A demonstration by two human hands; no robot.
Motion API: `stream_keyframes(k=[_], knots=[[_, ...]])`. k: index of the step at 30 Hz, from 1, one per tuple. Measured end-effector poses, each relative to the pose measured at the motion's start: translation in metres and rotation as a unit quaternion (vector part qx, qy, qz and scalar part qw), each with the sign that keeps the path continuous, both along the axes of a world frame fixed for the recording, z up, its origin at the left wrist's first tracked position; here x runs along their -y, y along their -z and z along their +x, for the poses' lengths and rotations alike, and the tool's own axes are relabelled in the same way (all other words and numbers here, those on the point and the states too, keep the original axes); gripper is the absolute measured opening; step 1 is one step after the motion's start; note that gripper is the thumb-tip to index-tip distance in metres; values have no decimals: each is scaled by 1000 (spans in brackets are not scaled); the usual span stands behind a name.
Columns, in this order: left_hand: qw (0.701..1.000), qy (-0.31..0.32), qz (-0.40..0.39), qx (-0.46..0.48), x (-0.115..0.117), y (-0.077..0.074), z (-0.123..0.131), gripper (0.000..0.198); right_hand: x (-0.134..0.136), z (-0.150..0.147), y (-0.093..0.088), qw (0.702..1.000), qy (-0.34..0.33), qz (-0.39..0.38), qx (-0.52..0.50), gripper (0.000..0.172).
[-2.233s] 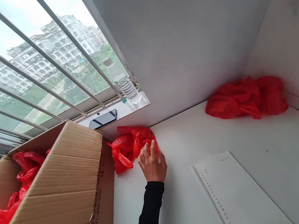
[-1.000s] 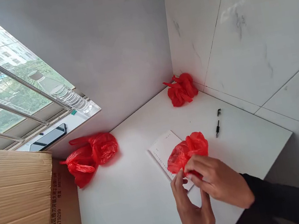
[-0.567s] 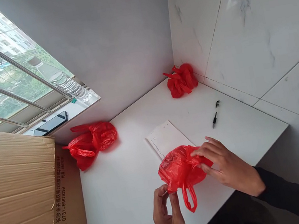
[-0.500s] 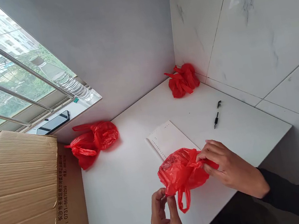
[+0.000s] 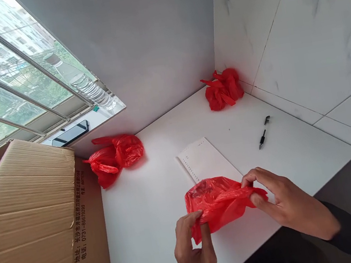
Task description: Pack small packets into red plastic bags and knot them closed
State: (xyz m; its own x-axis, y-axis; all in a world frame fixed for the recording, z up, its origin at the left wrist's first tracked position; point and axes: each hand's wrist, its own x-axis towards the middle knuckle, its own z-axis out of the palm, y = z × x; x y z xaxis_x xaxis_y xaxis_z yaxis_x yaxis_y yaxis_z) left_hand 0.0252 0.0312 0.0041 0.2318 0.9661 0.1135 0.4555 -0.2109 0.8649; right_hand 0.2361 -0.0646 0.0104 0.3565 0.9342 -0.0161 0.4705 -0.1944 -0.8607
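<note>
Between my hands a crumpled red plastic bag (image 5: 220, 203) is stretched sideways over the near end of an open notebook (image 5: 209, 157). My left hand (image 5: 195, 246) pinches its left lower corner between thumb and fingers. On the other side, my right hand (image 5: 280, 197) grips the gathered right end, and a bit of red plastic sticks out past the fingers. The bag is thin and see-through in places; whether anything lies inside it I cannot tell. Part of the notebook is covered by the bag.
Two knotted red bags lie on the white table (image 5: 138, 228): one bag (image 5: 117, 155) by the cardboard box (image 5: 33, 229), another bag (image 5: 222, 89) in the far corner. An uncapped pen (image 5: 262, 139) and its cap (image 5: 267, 120) lie at right. The windowsill holds a bottle (image 5: 86, 86) and a phone (image 5: 70, 133).
The bag has been pulled out wider and flatter between my hands, and its hanging handle loop no longer shows. My right hand has shifted a little right. The whole view has turned slightly.
</note>
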Motion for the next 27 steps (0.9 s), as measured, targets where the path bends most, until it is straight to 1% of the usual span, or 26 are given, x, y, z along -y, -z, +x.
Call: stream_keyframes(k=[3, 5, 7, 8, 9, 10, 11, 12, 13, 15, 18, 21, 23, 24, 27], knots=[[994, -76, -67, 37, -4, -7, -10, 22, 8, 6, -1, 999, 25, -22, -7, 9], [992, -90, -79, 44, -4, -10, -14, 22, 10, 5, -3, 999, 34, -24, -5, 13], [995, -69, -57, 35, -2, -12, -13, 24, 8, 0, -4, 1000, 28, -4, 10, 28], [998, -51, -34, 27, 0, -13, -10, 26, 5, -4, -5, 1000, 20, 5, 18, 37], [999, -30, -8, 21, 2, -13, -8, 29, 2, -8, -7, 1000, 9, 11, 23, 41], [1000, -11, 16, 18, 3, -12, -6, 29, -1, -11, -8, 1000, -1, 13, 22, 38], [999, 5, 30, 18, 4, -12, -4, 26, -4, -13, -9, 1000, -11, 12, 13, 30], [999, 11, 32, 23, 4, -11, -4, 22, -7, -14, -10, 1000, -14, 7, -3, 22], [999, 6, 21, 29, 3, -11, -5, 17, -8, -13, -11, 1000, -8, 1, -22, 18], [998, -30, -19, 45, -2, -12, -11, 16, -7, -10, -13, 998, 27, -10, -64, 22], [989, -103, -85, 61, -9, -18, -19, 31, -1, -3, -17, 991, 82, -19, -106, 25], [982, -131, -105, 81, -10, -28, -17, 41, 2, -3, -22, 985, 111, -27, -127, 28], [984, -124, -93, 91, -6, -34, -10, 44, 1, -7, -27, 984, 115, -38, -132, 30], [987, -107, -75, 89, -5, -36, -7, 42, 0, -8, -29, 984, 112, -42, -133, 31], [997, -44, 2, 57, -3, -42, -4, 19, 0, -11, -34, 985, 91, -54, -137, 36]])
